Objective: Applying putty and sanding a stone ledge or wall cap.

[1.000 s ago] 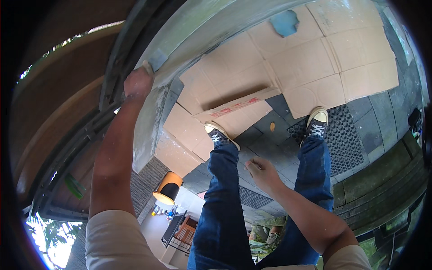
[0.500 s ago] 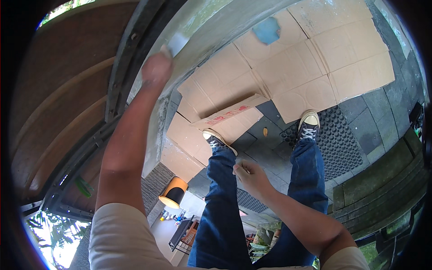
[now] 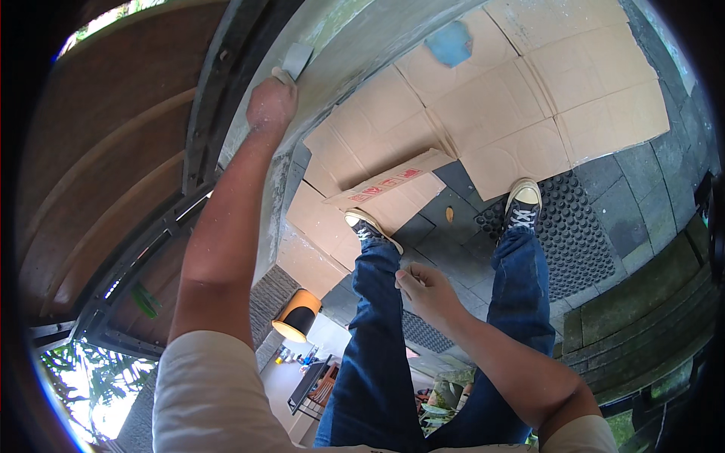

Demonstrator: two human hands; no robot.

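Observation:
My left hand (image 3: 273, 104) is wrapped round the handle of a putty knife (image 3: 296, 60). Its flat, pale blade lies at the greenish, weathered wall (image 3: 343, 47), beside a dark frame. Whether the blade's edge touches the surface I cannot tell. Low in front of me, near my left knee, my right hand (image 3: 432, 291) is closed, thumb against the curled fingers. What it holds, if anything, is hidden. Below the wall, flattened cardboard (image 3: 483, 106) covers the paving, with one flap (image 3: 389, 181) standing up by my left shoe.
A flat blue piece (image 3: 450, 44) lies on the far cardboard. My right shoe (image 3: 523, 205) stands by a black studded mat (image 3: 574, 234). Brown wooden panels (image 3: 106, 151) rise at the left. Dark mossy steps (image 3: 642, 302) are at the right. An orange-and-black container (image 3: 298, 313) stands behind me.
The putty knife and my left hand have shifted slightly up and right along the wall, and the blade shows more sharply. My right hand stays closed in nearly the same place.

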